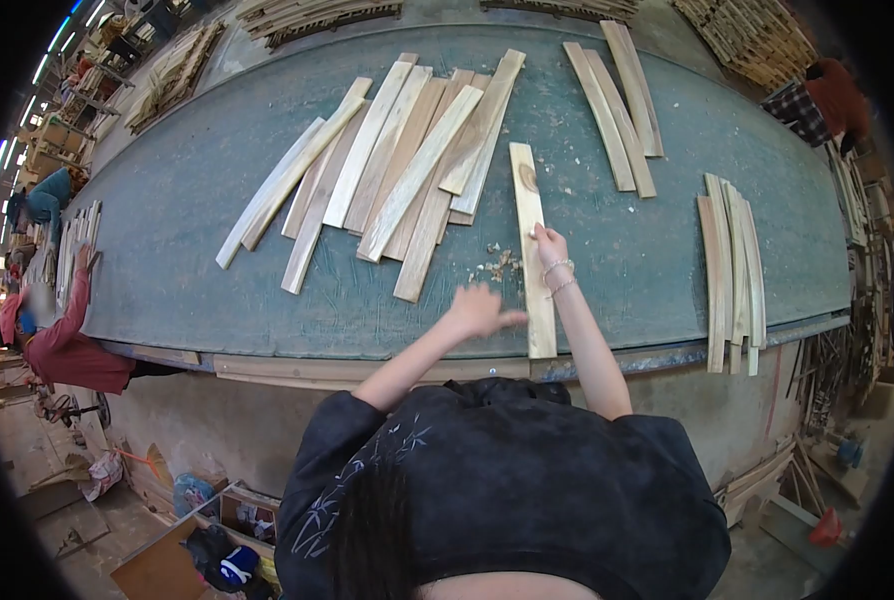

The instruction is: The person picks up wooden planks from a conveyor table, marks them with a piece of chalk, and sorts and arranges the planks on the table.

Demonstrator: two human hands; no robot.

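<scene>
A pale wooden strip (534, 290) with a dark knot near its far end lies lengthwise in front of me, its near end at the table's front edge. My right hand (550, 247) grips its right side around the middle. My left hand (480, 310) is to the left of the strip, fingers apart, the thumb pointing at its edge; whether the thumb touches the wood I cannot tell. Small wood chips (502, 265) lie just beyond my left hand. A loose pile of overlapping wooden strips (397, 150) covers the table's middle left.
The green table (417, 325) carries several strips at the far right (607, 110) and a stack (732, 260) overhanging the right front edge. At the left end, a person in red (62, 345) reaches toward more strips (72, 250). Another person (832, 105) stands at the far right.
</scene>
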